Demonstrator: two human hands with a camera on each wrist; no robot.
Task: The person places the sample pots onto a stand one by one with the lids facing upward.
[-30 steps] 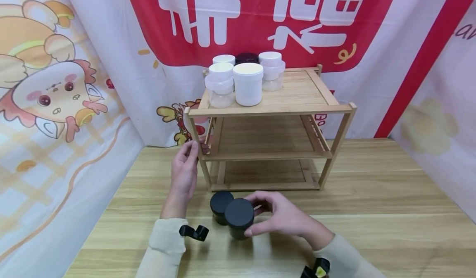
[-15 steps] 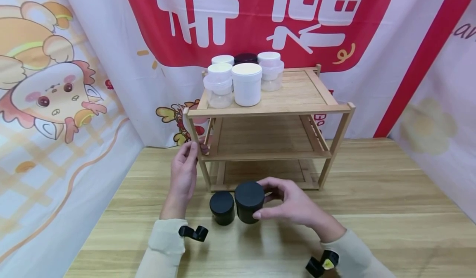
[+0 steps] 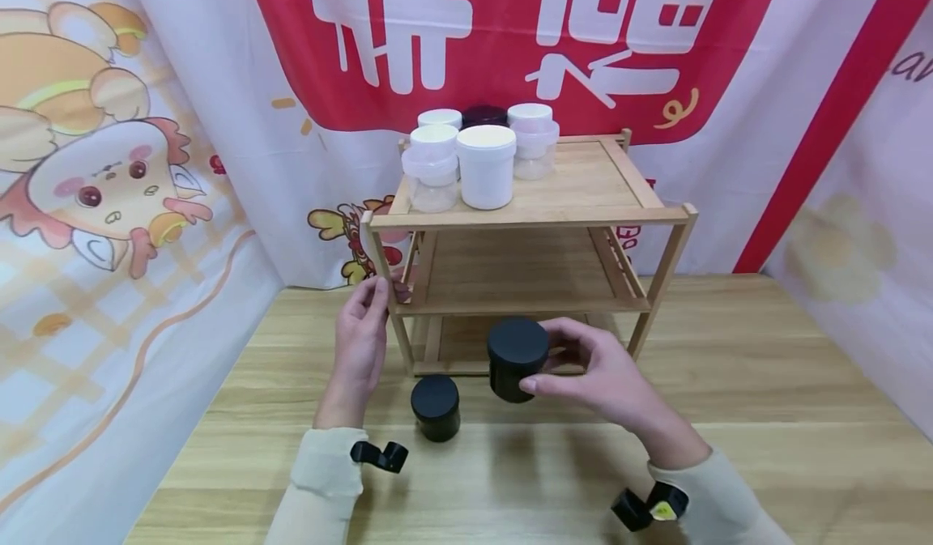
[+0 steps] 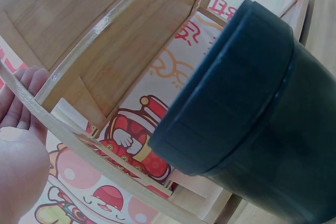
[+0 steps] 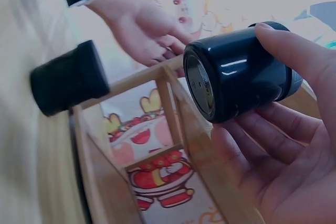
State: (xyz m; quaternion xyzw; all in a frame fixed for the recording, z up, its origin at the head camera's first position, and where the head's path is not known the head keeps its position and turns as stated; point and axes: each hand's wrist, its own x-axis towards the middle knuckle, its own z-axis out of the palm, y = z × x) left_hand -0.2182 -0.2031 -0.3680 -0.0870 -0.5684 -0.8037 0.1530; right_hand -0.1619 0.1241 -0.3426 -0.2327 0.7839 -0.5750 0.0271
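My right hand [image 3: 594, 371] holds a black lidded jar [image 3: 516, 360] in the air, its thumb in front and the fingers behind. In the right wrist view the base of this held jar [image 5: 236, 74] faces the camera. A second black jar [image 3: 436, 409] stands upright on the table in front of the wooden shelf rack [image 3: 525, 308], and it looks large as the near jar [image 4: 257, 114] in the left wrist view. At the rack's left front post, my left hand [image 3: 362, 326] grips the wood, with its fingers partly hidden behind it.
On the rack's top shelf, several white and clear tubs [image 3: 487, 167] cluster at the left, with a dark lid [image 3: 484, 116] behind them. The rack has two lower tiers. Printed cloth [image 3: 328, 205] hangs behind and at both sides of the wooden table [image 3: 765, 415].
My right hand has lifted the black jar off to the right and forward, away from the standing jar. The left hand has stayed on the rack's post.
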